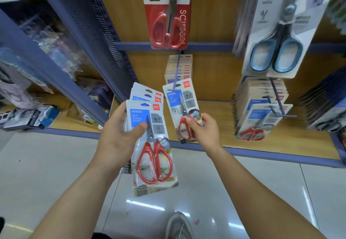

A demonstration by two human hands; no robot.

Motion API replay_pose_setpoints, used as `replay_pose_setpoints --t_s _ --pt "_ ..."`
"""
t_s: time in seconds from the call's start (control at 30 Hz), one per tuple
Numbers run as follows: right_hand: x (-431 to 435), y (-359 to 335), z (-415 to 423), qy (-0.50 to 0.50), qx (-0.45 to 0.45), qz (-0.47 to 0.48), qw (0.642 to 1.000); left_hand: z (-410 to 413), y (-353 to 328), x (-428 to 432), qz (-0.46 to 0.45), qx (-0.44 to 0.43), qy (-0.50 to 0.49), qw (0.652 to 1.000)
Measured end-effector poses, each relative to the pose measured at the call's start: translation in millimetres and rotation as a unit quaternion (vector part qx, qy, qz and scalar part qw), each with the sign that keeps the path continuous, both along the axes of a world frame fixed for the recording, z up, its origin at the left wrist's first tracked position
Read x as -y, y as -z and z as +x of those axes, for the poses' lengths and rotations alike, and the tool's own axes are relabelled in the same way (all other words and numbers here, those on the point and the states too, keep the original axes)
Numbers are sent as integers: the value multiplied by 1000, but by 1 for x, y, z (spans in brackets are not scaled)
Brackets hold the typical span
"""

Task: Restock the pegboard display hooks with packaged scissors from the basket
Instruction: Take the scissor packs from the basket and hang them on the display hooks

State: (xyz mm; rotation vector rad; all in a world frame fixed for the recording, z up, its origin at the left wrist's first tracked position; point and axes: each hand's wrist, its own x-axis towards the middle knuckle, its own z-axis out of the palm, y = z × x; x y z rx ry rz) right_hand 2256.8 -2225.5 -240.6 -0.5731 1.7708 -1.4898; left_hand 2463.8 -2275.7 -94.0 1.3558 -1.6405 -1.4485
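My left hand (119, 137) grips a fanned stack of red-handled packaged scissors (151, 145), thumb across the front card. My right hand (204, 130) holds a single scissors pack (182, 107) by its lower part, with the pack's top at the tip of a blue display hook (176, 75). That hook carries a row of the same packs (178, 66) behind. No basket is in view.
Above hang a large red 210mm scissors pack (168, 13) and blue-handled scissors (277, 38). Another full hook of red scissors (260, 111) sits to the right. A blue perforated upright (97, 32) divides off the left shelves. My shoe (177, 225) stands on the tiled floor.
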Motion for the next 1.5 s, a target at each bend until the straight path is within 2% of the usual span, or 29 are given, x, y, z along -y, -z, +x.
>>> replay_pose_setpoints --t_s 0.27,0.37,0.53,0.67,0.73,0.8,0.9,1.0,1.17,1.27,1.37,1.5 --pt "12 -1 4 7 -28 18 999 -1 -1 1 -1 11 -8 1000" --pt "35 -6 -3 14 -51 72 996 -2 -2 0 6 14 -19 1000" --pt "65 -7 -22 3 -33 143 989 -4 -1 0 12 2 -24 1000" --pt "53 -16 -22 12 -49 151 987 -7 0 0 16 -21 -13 1000" --pt "30 -27 -14 26 -50 130 990 -8 1 0 10 -23 -7 1000" --pt "0 -49 2 18 26 61 998 -11 2 -1 10 -29 0 1000" --pt "-48 -89 30 -78 126 -6 989 -15 4 -5 6 -45 7 999" --pt "-77 -108 49 -135 130 -45 981 -20 4 -13 -9 -55 16 998" --pt "-84 -110 59 -103 123 -38 986 -21 1 -28 9 -91 -12 996" --pt "-92 -110 61 -115 150 -43 981 -15 -5 -43 7 -100 -19 995" --pt "-104 -108 62 -134 177 -65 973 -4 -9 -60 -31 -109 -23 993" --pt "-116 -107 62 -111 225 -106 962 3 -15 -71 -67 -89 -29 993"
